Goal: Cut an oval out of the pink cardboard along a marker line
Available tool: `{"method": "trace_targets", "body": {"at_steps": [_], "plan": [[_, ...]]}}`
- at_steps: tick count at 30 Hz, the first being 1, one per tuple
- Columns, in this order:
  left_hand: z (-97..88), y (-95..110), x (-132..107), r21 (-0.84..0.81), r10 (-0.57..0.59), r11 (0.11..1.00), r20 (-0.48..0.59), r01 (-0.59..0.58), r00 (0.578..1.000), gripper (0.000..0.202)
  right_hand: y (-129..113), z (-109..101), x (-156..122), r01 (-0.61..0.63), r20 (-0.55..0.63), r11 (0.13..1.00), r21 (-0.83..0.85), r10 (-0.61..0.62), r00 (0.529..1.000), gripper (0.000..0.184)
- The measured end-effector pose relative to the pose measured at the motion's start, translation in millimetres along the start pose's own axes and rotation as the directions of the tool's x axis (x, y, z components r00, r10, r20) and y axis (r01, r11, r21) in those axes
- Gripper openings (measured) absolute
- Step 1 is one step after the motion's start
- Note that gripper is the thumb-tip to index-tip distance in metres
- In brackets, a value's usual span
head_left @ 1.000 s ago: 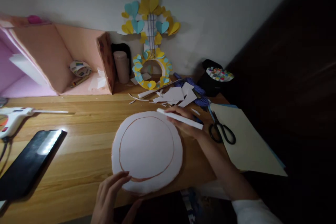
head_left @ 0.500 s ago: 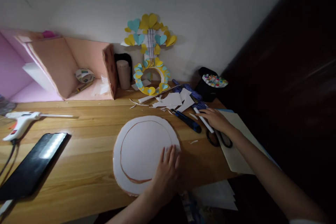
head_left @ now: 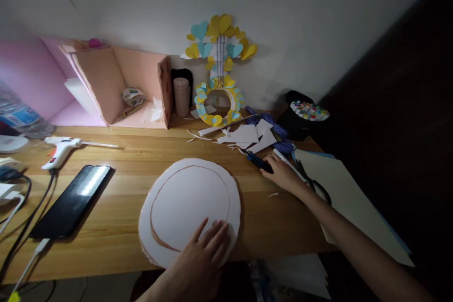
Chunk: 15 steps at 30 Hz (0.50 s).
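Note:
A white paper disc (head_left: 187,198) with a brown circle drawn on it lies on the wooden table (head_left: 116,151), near the front edge. My left hand (head_left: 203,255) rests flat on the disc's near right part, fingers stretched out. My right hand (head_left: 283,174) is right of the disc, fingers together on the near end of a blue utility knife (head_left: 258,160). A white stick (head_left: 287,161) lies just beyond that hand. Black scissors (head_left: 316,185) lie partly hidden behind my right wrist.
White paper scraps (head_left: 247,134) and a paper-heart guitar ornament (head_left: 217,75) sit at the back. A marker case (head_left: 307,113) and a beige sheet (head_left: 350,203) are at the right. A phone (head_left: 72,198), a glue gun (head_left: 62,147), cables and a pink cardboard house (head_left: 116,85) are at the left.
My right hand carried the white stick off the disc, set it down by the scissors and came to the blue knife. My left hand moved onto the disc's near right part.

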<state>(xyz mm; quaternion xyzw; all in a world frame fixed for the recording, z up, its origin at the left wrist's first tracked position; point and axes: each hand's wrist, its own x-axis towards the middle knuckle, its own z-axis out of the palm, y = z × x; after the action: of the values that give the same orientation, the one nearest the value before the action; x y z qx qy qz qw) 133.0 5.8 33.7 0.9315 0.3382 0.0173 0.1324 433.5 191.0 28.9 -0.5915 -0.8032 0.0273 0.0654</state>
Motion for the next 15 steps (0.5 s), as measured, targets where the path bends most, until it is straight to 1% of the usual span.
{"method": "trace_targets", "body": {"at_steps": [2, 4, 6, 8, 11, 13, 15], "plan": [[-2.5, -5.3, -16.7, -0.041, 0.020, 0.999, 0.028, -0.018, 0.999, 0.065, 0.7, -4.0, -3.7, 0.000, -0.023, 1.000, 0.031, 0.001, 1.000, 0.017], [-2.9, -12.6, -29.1, -0.071, 0.055, 0.996, 0.023, -0.053, 0.998, 0.067, -0.6, -10.9, -6.7, 0.011, -0.062, 0.997, 0.080, -0.006, 0.998, 0.016], [-1.0, -20.5, -36.6, -0.088, 0.083, 0.993, -0.023, -0.085, 0.996, 0.067, -4.6, -20.4, -8.9, 0.026, -0.094, 0.991, 0.132, -0.013, 0.995, 0.017], [1.7, -27.3, -38.7, -0.075, 0.080, 0.993, -0.096, -0.087, 0.992, 0.066, -11.9, -31.6, -10.3, 0.039, -0.091, 0.985, 0.168, -0.024, 0.996, 0.018], [1.3, -35.6, -30.7, 0.005, 0.007, 1.000, -0.210, -0.006, 0.978, 0.058, -31.1, -48.9, -10.5, 0.032, -0.014, 0.975, 0.221, -0.030, 0.999, 0.020], [-3.0, -41.9, -18.8, 0.066, -0.037, 0.996, -0.276, 0.057, 0.960, 0.045, -49.2, -59.6, -8.8, 0.023, 0.058, 0.970, 0.243, -0.039, 0.998, 0.025], [-8.3, -49.6, -4.4, 0.110, -0.037, 0.991, -0.308, 0.074, 0.951, 0.034, -69.6, -68.9, -5.3, 0.028, 0.106, 0.974, 0.225, -0.053, 0.993, 0.029]]}}
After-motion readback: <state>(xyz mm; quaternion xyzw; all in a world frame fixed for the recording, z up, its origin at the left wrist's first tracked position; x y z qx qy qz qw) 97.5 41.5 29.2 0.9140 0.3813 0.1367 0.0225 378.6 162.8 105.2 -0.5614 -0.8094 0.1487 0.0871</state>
